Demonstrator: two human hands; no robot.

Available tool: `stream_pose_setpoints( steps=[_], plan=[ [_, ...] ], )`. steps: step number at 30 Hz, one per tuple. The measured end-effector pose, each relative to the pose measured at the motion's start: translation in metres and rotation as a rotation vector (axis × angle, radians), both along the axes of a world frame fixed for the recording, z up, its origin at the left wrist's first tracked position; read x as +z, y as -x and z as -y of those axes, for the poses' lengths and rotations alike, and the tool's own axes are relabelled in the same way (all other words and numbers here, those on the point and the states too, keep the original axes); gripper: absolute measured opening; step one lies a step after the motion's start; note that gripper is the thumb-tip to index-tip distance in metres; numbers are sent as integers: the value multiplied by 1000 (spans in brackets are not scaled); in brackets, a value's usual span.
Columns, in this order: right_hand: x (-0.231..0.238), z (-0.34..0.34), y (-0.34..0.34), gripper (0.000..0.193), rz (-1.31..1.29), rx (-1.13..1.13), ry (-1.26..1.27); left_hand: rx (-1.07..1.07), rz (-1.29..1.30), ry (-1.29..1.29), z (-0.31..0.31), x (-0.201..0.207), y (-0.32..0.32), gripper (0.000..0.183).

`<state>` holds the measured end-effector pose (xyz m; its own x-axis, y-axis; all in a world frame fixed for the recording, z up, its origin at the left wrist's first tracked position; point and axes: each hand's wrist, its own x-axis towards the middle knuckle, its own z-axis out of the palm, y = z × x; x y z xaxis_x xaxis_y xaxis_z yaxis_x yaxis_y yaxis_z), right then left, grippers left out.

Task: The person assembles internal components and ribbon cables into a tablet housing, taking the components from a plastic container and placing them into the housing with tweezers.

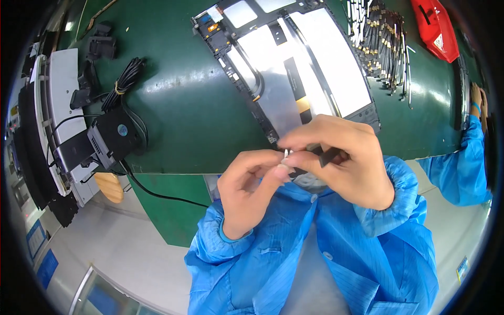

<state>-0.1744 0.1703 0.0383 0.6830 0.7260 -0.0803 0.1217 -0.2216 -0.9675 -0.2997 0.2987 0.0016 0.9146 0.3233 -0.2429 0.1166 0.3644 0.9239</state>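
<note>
In front of my chest, my left hand (245,184) and my right hand (346,157) meet at the fingertips, just off the table's near edge. Between them is a tiny white piece (286,154), pinched by the fingers of both hands. A flat black strip (329,156) sticks out of my right hand near its palm. Whether the strip joins the white piece is hidden by the fingers. Just beyond my hands lies an opened flat device panel (336,58), with a silver and white inside, a black frame and small circuit parts along its left side.
A heap of thin black strips with white ends (383,47) lies right of the panel on the green table (178,115). Farther right is a red pouch (436,31). Left stand a black device (113,136) and bundled cable (126,81). Another person's blue sleeve (467,163) shows at the right.
</note>
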Motion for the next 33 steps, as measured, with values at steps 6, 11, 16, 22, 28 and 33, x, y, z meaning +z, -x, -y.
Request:
stream_pose_setpoints(
  steps=[6,11,16,22,28,33],
  plan=[
    [-9,10,-4,12,66,33,-188,49,197,-579,-4,-6,-18,26],
    [15,38,-30,8,472,72,-239,28,408,-895,-4,-6,-23,45],
    [52,126,-143,24,804,-800,262,30,462,-878,-6,-9,-33,37],
    [22,196,-231,27,877,-650,652,132,256,-366,-19,-21,-39,15],
    [38,66,-62,23,413,-288,298,184,345,-601,-34,-29,-64,16],
    [-22,17,-18,16,443,129,16,222,325,-614,-34,-30,-66,16]
  ],
)
